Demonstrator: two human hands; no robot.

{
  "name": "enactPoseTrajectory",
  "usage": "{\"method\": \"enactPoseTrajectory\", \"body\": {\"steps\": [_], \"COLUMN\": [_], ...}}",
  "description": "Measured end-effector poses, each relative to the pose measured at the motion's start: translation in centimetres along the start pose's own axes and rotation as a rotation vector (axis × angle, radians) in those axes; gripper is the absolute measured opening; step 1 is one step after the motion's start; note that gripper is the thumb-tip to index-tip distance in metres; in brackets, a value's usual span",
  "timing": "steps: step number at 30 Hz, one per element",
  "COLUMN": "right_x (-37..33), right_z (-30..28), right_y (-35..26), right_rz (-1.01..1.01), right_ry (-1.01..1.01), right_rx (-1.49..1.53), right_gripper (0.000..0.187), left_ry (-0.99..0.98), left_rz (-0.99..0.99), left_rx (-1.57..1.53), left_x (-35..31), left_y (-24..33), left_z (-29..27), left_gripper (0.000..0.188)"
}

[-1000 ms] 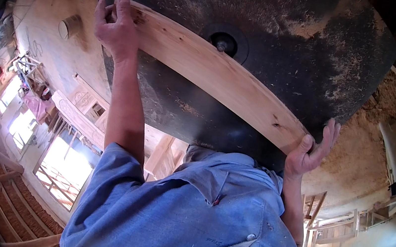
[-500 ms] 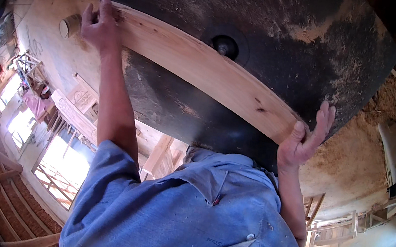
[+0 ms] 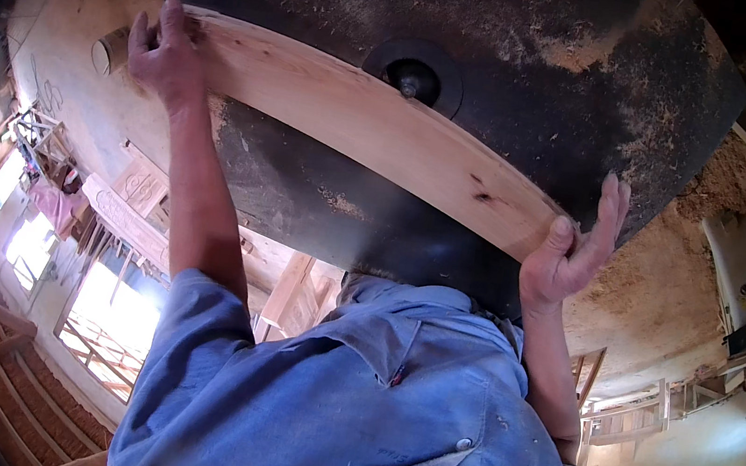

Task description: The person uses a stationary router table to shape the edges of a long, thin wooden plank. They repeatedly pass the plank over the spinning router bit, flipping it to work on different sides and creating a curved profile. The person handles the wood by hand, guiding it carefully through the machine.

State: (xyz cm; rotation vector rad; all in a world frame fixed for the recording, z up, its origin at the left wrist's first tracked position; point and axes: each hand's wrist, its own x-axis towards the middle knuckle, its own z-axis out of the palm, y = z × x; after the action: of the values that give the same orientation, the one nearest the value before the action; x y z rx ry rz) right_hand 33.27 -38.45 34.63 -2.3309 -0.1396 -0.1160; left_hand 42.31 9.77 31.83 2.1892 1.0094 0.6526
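A long, pale wooden board [image 3: 349, 126] with a curved far edge and a dark knot lies on a dark, dusty machine table [image 3: 288, 165]. My left hand [image 3: 167, 60] holds its left end, fingers bent around the end. At the other end, my right hand [image 3: 568, 254] cups the board, thumb against the wood and fingers stretched up past the end. A dark round spindle [image 3: 412, 80] stands in a circular opening of the table. The board's far edge lies right up against the spindle, near its middle; whether they touch, I cannot tell.
Sawdust lies in patches on the table and in a heap [image 3: 745, 202] on the floor at right. A round container [image 3: 112, 51] stands on the floor at left. Carved wooden panels [image 3: 133, 206] and timber lean beyond my left arm. My body stands close to the table's near edge.
The whole view has shifted slightly, so table, board and hands all appear a little farther left. Both hands keep their hold on the board's ends, and the board stays by the spindle.
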Motion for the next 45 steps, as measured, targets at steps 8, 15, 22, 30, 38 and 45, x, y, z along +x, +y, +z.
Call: {"method": "enactPoseTrajectory", "body": {"steps": [8,15,22,30,38,45], "right_x": [2.4,3.8,4.9,5.6,6.3,7.1], "right_z": [1.9,3.5,4.7,5.2,5.7,5.8], "right_y": [-1.6,-2.3,-2.5,-2.8,-3.2,-3.4], "right_rz": [-0.043,-0.074,-0.115,-0.131,-0.136,-0.171], "right_ry": [-0.051,-0.071,-0.078,-0.119,-0.140,-0.198], "right_rx": [0.016,0.062,0.099,0.078,0.106,0.090], "right_gripper": [0.048,0.050,0.051,0.052,0.054,0.058], "left_ry": [0.008,-0.029,0.018,0.040,0.055,0.078], "left_rz": [-0.044,-0.109,-0.138,-0.208,-0.248,-0.262], "left_rx": [-0.013,-0.005,-0.025,-0.017,0.007,0.064], "left_x": [2.6,3.9,4.3,4.2,4.2,3.5], "left_y": [-2.5,-3.8,-6.0,-6.6,-7.6,-8.5], "left_z": [-1.2,-3.0,-4.6,-5.6,-7.3,-8.5], "left_gripper": [0.024,0.031,0.027,0.029,0.032,0.036]}}
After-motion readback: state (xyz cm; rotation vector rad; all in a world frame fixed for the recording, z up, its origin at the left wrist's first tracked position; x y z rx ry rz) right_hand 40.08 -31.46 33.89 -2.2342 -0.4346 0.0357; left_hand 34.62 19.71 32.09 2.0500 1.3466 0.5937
